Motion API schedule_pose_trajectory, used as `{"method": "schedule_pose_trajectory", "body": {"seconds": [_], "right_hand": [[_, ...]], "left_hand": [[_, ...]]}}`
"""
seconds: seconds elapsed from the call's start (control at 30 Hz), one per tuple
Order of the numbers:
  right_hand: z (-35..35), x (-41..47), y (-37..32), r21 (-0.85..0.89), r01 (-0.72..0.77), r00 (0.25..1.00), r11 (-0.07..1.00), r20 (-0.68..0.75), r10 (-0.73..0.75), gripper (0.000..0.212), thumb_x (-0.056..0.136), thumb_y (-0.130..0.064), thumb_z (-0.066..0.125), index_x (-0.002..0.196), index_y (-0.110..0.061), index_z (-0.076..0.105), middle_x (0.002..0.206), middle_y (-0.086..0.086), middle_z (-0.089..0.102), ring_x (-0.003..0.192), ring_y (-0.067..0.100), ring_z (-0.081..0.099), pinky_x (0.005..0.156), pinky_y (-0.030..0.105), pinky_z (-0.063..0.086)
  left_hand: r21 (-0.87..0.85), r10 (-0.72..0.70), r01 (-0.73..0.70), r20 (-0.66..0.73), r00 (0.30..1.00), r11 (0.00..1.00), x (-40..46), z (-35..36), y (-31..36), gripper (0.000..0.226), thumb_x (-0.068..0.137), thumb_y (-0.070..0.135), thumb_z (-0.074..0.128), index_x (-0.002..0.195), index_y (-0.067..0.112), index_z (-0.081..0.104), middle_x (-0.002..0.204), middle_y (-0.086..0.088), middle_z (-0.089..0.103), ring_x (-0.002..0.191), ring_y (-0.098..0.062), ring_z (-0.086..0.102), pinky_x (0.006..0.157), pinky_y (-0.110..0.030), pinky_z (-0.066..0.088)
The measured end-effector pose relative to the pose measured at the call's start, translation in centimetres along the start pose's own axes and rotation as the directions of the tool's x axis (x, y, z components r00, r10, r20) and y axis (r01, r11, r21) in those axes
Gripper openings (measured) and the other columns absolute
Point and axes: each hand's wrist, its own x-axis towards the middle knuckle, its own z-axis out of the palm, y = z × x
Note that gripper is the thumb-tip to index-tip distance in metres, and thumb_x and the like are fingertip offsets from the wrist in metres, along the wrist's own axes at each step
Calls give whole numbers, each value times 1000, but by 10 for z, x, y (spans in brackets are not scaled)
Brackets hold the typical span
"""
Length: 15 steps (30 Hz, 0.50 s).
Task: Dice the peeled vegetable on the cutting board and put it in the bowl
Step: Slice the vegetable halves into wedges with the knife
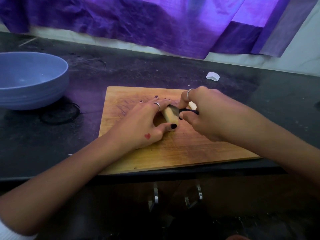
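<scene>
— Vegetable (170, 116): pale, peeled, a stubby length lying on the wooden cutting board (173, 153), roughly mid-board. Where are the hands?

— Nearest me, both forearms reach in from the counter's front edge. Left hand (147, 122) lies over the vegetable's 9 o'clock side: fingers stretched out flat and slightly spread across the board beyond it, thumb pressed against its near end. Dark nail polish, a ring, a red heart mark on the back of the hand.

— And the right?

— Right hand (204, 115) comes in from 3 o'clock, fingers curled round the black handle of a knife (181, 110). Blade is set against the top of the vegetable, right by the left fingers. A second pale piece (192, 105) shows just past the right hand's knuckles, mostly hidden; cannot tell its shape.

— Further out?

— Blue bowl (31, 80) on the dark counter (138, 71) at 10 o'clock from the board, well apart from it. A small white scrap (213, 76) at 1 o'clock, beyond the board's far edge. Purple cloth (155, 23) hangs along the wall behind.

— Below the counter?

— Two metal cabinet handles (174, 196), dim.
</scene>
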Motion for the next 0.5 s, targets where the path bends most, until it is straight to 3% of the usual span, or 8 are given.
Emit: {"method": "schedule_pose_trajectory", "body": {"seconds": [0.07,0.13,0.33,0.43,0.5], "right_hand": [[-3,-1,4,-27,8,1000,1000,4,-8,4,95,-32,51,94,-29,53,85,0,55,76,21,45,63,30,42],[-4,-2,6,-21,15,1000,1000,7,-15,3,94,-33,51,95,-30,53,86,1,55,78,23,41,65,31,41],[1,-5,10,-5,30,999,1000,-31,-31,5,93,-33,54,98,-33,52,87,-4,53,70,21,44,60,28,39],[15,-9,11,32,32,997,999,-76,-29,15,94,-34,51,109,-38,48,94,-6,42,68,7,46,55,24,35],[24,-11,10,26,23,995,999,-93,-20,23,96,-35,47,118,-40,44,83,-8,36,62,3,40,49,17,26]], "left_hand": [[3,2,-2,-13,1000,1000,0,1,-1,55,86,42,63,137,35,44,141,9,47,139,-8,29,114,-36,26],[2,17,-17,-22,1000,1000,0,1,-1,54,85,43,63,136,35,45,140,9,49,137,-10,33,112,-37,29],[62,63,-63,-4,998,996,0,0,1,60,88,43,57,143,30,37,148,11,37,140,-6,23,118,-38,17],[104,53,-58,51,997,993,0,0,-3,63,90,47,50,147,29,28,154,13,25,142,-2,15,119,-32,5],[133,53,-63,77,996,989,-1,-1,-4,65,90,49,45,149,30,23,156,14,19,142,0,10,116,-28,1]]}}
